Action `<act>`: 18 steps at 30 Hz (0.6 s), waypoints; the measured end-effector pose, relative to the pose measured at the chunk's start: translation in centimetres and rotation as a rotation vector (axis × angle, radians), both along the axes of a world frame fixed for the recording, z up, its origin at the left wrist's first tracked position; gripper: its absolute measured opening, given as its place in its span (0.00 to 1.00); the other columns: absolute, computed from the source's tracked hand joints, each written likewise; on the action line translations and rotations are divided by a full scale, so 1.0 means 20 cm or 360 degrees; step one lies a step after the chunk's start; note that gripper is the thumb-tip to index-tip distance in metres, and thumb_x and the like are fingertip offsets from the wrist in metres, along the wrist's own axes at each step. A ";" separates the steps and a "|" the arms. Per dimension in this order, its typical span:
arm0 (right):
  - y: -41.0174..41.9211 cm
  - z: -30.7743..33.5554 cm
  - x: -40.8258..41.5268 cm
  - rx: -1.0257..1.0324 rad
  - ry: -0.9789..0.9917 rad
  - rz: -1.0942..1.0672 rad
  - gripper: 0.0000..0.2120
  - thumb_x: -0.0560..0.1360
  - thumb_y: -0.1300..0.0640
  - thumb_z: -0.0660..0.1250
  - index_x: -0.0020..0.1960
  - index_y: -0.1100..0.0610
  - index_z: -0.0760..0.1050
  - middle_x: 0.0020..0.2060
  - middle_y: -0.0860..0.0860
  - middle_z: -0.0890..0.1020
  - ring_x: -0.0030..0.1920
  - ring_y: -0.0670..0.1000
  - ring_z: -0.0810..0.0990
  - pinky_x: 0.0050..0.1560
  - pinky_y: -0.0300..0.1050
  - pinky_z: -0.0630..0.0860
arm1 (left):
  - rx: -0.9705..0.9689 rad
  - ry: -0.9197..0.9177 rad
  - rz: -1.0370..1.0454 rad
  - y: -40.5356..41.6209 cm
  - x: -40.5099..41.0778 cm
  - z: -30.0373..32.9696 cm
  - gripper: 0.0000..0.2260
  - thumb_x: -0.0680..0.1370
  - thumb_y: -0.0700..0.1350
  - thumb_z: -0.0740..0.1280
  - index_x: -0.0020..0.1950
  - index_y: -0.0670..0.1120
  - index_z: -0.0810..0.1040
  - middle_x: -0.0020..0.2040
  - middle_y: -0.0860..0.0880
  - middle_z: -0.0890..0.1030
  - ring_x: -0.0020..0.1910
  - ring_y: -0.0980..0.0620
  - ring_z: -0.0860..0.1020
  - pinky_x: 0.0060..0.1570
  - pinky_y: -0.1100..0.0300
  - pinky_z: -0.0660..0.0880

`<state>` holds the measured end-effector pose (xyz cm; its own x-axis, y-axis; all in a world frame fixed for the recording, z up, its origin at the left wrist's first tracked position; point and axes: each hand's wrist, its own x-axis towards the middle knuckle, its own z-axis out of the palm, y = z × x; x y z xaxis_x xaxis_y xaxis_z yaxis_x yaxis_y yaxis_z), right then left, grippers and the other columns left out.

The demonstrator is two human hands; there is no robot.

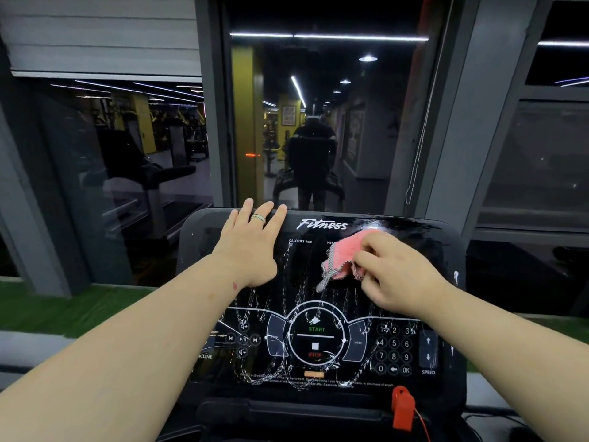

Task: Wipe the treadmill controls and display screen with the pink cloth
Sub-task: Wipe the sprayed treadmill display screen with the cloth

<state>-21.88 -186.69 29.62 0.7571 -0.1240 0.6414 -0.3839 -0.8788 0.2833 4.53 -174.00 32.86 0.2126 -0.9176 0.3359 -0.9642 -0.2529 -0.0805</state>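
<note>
The red safety key (403, 408) sits at the treadmill console (318, 346) base; right hand (398, 275) clamps the pink cloth (345, 255) against the streaked display; left hand (251, 247) lies flat, fingers spread.

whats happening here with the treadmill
A person is cleaning a treadmill console. The right hand presses a bunched pink cloth against the upper display area, while the left hand lies flat on the console's top left, apparently bracing it. White streaks of what looks like cleaner cover the START/STOP buttons and the keypad below, so that lower part looks not yet wiped.
</note>
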 end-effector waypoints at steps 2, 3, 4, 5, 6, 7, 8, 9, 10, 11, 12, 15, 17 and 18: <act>0.01 -0.01 -0.02 -0.0027 0.0028 0.0027 0.05 0.71 0.56 0.67 0.41 0.57 0.76 0.43 0.53 0.74 0.44 0.57 0.72 0.44 0.52 0.73 | 0.0001 0.0004 -0.0002 0.00 -0.01 0.00 0.45 0.74 0.45 0.63 0.84 0.53 0.38 0.84 0.48 0.45 0.82 0.39 0.39 0.81 0.43 0.43; 0.01 -0.01 -0.03 -0.0054 0.0014 -0.0014 0.10 0.73 0.51 0.69 0.40 0.56 0.75 0.43 0.52 0.75 0.45 0.56 0.73 0.46 0.52 0.73 | 0.0002 0.0007 -0.0003 0.00 -0.01 0.00 0.45 0.74 0.44 0.63 0.84 0.53 0.38 0.84 0.48 0.45 0.82 0.39 0.39 0.81 0.43 0.42; 0.00 -0.01 -0.02 -0.0092 -0.0011 -0.0087 0.13 0.74 0.46 0.70 0.39 0.55 0.75 0.43 0.51 0.76 0.46 0.57 0.74 0.48 0.52 0.73 | 0.0002 0.0012 -0.0002 0.00 -0.01 0.00 0.45 0.74 0.44 0.63 0.84 0.53 0.38 0.84 0.48 0.45 0.82 0.39 0.39 0.81 0.43 0.42; 0.00 -0.01 -0.02 -0.0117 -0.0031 -0.0178 0.16 0.75 0.43 0.71 0.39 0.55 0.76 0.44 0.51 0.78 0.48 0.57 0.75 0.50 0.53 0.73 | 0.0006 0.0017 -0.0001 0.00 -0.01 0.01 0.45 0.74 0.44 0.63 0.83 0.53 0.38 0.84 0.48 0.45 0.82 0.39 0.39 0.81 0.43 0.43; 0.00 0.00 0.00 -0.0126 -0.0049 -0.0245 0.16 0.75 0.43 0.71 0.40 0.55 0.77 0.44 0.51 0.79 0.50 0.58 0.76 0.52 0.55 0.74 | 0.0011 0.0022 -0.0002 0.00 -0.01 0.01 0.45 0.74 0.44 0.63 0.83 0.53 0.38 0.84 0.48 0.45 0.82 0.39 0.39 0.81 0.42 0.43; 0.00 0.00 0.01 -0.0106 -0.0070 -0.0282 0.14 0.74 0.45 0.71 0.40 0.56 0.77 0.45 0.52 0.79 0.50 0.59 0.76 0.53 0.57 0.75 | 0.0016 0.0025 -0.0002 0.00 -0.01 0.01 0.45 0.74 0.44 0.63 0.83 0.53 0.38 0.84 0.48 0.45 0.82 0.39 0.39 0.81 0.42 0.43; 0.01 -0.01 0.02 -0.0073 -0.0091 -0.0281 0.13 0.73 0.48 0.71 0.40 0.58 0.77 0.46 0.54 0.78 0.50 0.60 0.75 0.53 0.58 0.75 | 0.0020 0.0025 -0.0003 0.00 -0.01 0.01 0.45 0.74 0.44 0.63 0.83 0.53 0.38 0.84 0.48 0.45 0.82 0.39 0.39 0.81 0.42 0.43; 0.02 -0.01 0.03 -0.0026 -0.0096 -0.0271 0.12 0.72 0.50 0.71 0.40 0.58 0.75 0.47 0.55 0.77 0.50 0.60 0.75 0.54 0.58 0.75 | 0.0022 0.0024 -0.0003 0.00 -0.01 0.01 0.45 0.74 0.44 0.63 0.83 0.53 0.38 0.84 0.48 0.45 0.82 0.39 0.39 0.81 0.42 0.43; 0.03 -0.02 0.04 0.0014 -0.0088 -0.0264 0.12 0.72 0.50 0.70 0.40 0.58 0.74 0.48 0.55 0.76 0.51 0.60 0.75 0.56 0.57 0.75 | 0.0022 0.0022 -0.0001 0.00 -0.01 0.01 0.45 0.74 0.44 0.63 0.83 0.53 0.38 0.84 0.48 0.45 0.82 0.39 0.39 0.81 0.43 0.43; 0.04 -0.03 0.05 0.0047 -0.0063 -0.0283 0.13 0.72 0.48 0.70 0.41 0.58 0.73 0.49 0.56 0.75 0.52 0.60 0.75 0.58 0.56 0.75 | 0.0021 0.0019 0.0003 0.00 -0.01 0.01 0.45 0.74 0.44 0.63 0.83 0.53 0.38 0.84 0.48 0.45 0.82 0.39 0.39 0.81 0.43 0.43; 0.05 -0.04 0.06 0.0060 -0.0032 -0.0314 0.15 0.72 0.47 0.70 0.42 0.58 0.74 0.51 0.56 0.75 0.53 0.60 0.75 0.60 0.56 0.75 | 0.0019 0.0016 0.0008 0.00 -0.01 0.01 0.45 0.74 0.44 0.63 0.83 0.53 0.38 0.84 0.48 0.44 0.82 0.39 0.38 0.81 0.43 0.43; 0.08 -0.05 0.12 0.0032 0.0038 -0.0291 0.12 0.71 0.51 0.70 0.47 0.59 0.74 0.54 0.56 0.75 0.57 0.60 0.75 0.63 0.56 0.74 | 0.0022 0.0018 0.0015 0.00 -0.01 0.01 0.45 0.74 0.44 0.62 0.83 0.53 0.37 0.84 0.48 0.44 0.82 0.39 0.38 0.81 0.43 0.42; 0.12 -0.06 0.17 0.0046 0.0082 -0.0074 0.15 0.64 0.61 0.68 0.49 0.56 0.71 0.52 0.55 0.76 0.55 0.59 0.73 0.62 0.52 0.73 | 0.0028 0.0023 0.0017 0.00 -0.01 0.01 0.45 0.74 0.44 0.62 0.83 0.53 0.37 0.84 0.48 0.45 0.82 0.40 0.38 0.81 0.43 0.43; 0.14 -0.06 0.19 0.0079 0.0149 0.0027 0.18 0.61 0.64 0.65 0.50 0.55 0.69 0.51 0.54 0.77 0.54 0.58 0.73 0.60 0.51 0.74 | 0.0029 0.0023 0.0018 0.00 -0.01 0.01 0.45 0.74 0.44 0.62 0.83 0.53 0.38 0.84 0.48 0.45 0.82 0.40 0.39 0.81 0.43 0.43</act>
<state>-18.15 -183.95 28.48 0.8158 -0.1404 0.5611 -0.3426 -0.8989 0.2731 4.35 -173.97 33.08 0.2276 -0.9212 0.3157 -0.9624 -0.2622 -0.0713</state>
